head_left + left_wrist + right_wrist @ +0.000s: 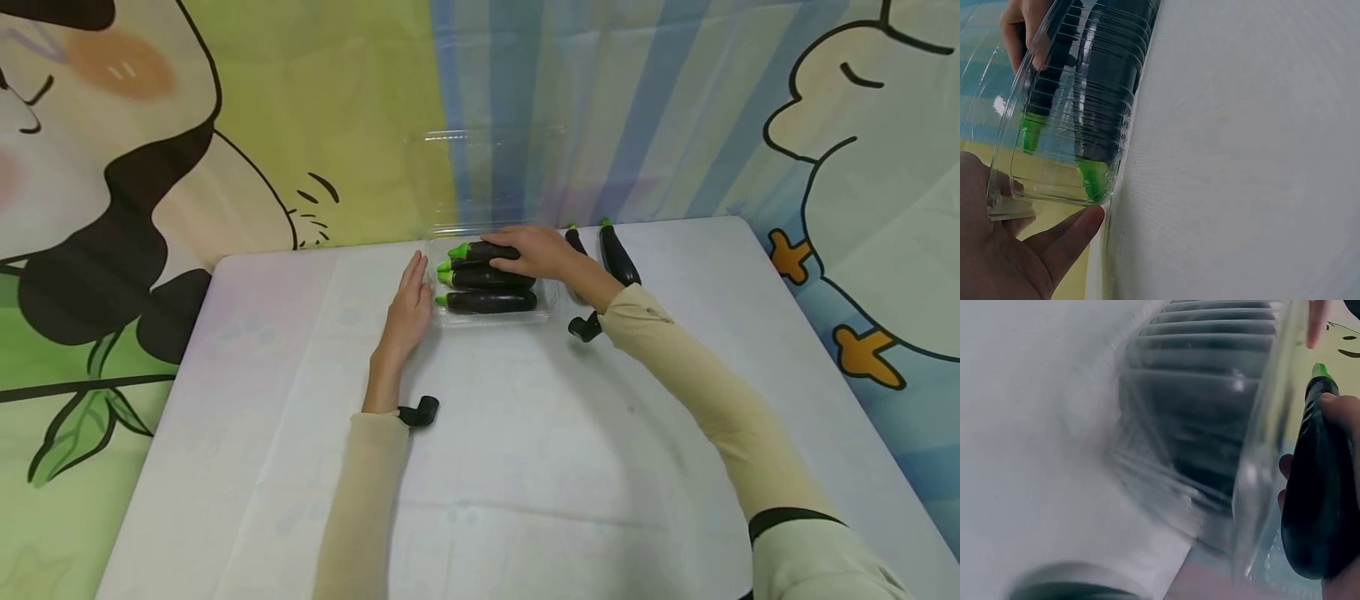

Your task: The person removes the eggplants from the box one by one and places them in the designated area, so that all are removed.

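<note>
A clear plastic clamshell box (552, 298) stands near the far edge of the table, its transparent lid (487, 179) raised at the back. Several dark eggplants with green stems lie side by side in it, among them the front eggplant (491, 302). Over the rear of the box, my right hand (538, 250) grips another eggplant (1316, 494), stem pointing left. Against the box's left side rests my left hand (409, 310), its fingers fairly straight. In the left wrist view the left thumb (1079, 234) touches the box's corner.
Two more eggplants lie on the table to the right of the box, a plump eggplant (617, 257) and a partly hidden eggplant (574, 240) behind the right forearm. A cartoon-printed cloth (360, 125) hangs behind the white tabletop (510, 450).
</note>
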The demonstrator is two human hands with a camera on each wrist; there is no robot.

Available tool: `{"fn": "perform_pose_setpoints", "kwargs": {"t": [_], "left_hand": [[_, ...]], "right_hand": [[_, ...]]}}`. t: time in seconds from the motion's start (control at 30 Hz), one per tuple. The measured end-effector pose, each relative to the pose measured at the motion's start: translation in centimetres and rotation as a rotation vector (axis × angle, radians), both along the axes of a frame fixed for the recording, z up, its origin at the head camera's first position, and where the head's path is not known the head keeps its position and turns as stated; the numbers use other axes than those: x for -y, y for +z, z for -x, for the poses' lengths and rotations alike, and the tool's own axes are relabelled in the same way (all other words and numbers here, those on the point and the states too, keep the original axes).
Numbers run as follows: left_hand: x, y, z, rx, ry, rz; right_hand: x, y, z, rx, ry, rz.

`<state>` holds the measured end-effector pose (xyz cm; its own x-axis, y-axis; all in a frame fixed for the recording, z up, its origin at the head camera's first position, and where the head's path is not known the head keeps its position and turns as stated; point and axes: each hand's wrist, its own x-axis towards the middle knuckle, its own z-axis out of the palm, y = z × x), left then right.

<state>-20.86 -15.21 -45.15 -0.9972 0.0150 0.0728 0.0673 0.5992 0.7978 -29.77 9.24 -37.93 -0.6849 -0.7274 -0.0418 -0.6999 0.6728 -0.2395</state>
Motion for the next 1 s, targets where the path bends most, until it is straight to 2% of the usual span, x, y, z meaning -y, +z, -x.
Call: {"fn": "perform_pose_setpoints", "kwargs": {"t": [0.1,0.27,0.43,0.57,0.83,1.0], "left_hand": [[-0.1,0.1,0.0,0.007,-0.006,0.0],[-0.2,0.1,-0.1,0.007,-0.011,-0.006],[-0.1,0.0,0.0,0.01,-0.002,0.0],[-0.1,-0.1,-0.1,0.016,0.004,0.002],[-0.1,-0.1,-0.1,0.022,-0.01,-0.001],[0.0,-0.1,0.1,0.011,-0.01,0.005]], "right_hand": [[-1.0,0.6,-0.7,-0.017,-0.033,0.006],[-2.9,1.7,-1.6,0.008,-0.129,0.031],[-5.1,2.1,-2.1,0.027,-0.201,0.088],[-6.8,2.0,-2.6,0.021,-0.25,0.09],[-10.8,1.2,-2.4,-0.036,-0.394,0.062],[-13.2,0.9,-1.8,-0.057,-0.505,0.101]]}}
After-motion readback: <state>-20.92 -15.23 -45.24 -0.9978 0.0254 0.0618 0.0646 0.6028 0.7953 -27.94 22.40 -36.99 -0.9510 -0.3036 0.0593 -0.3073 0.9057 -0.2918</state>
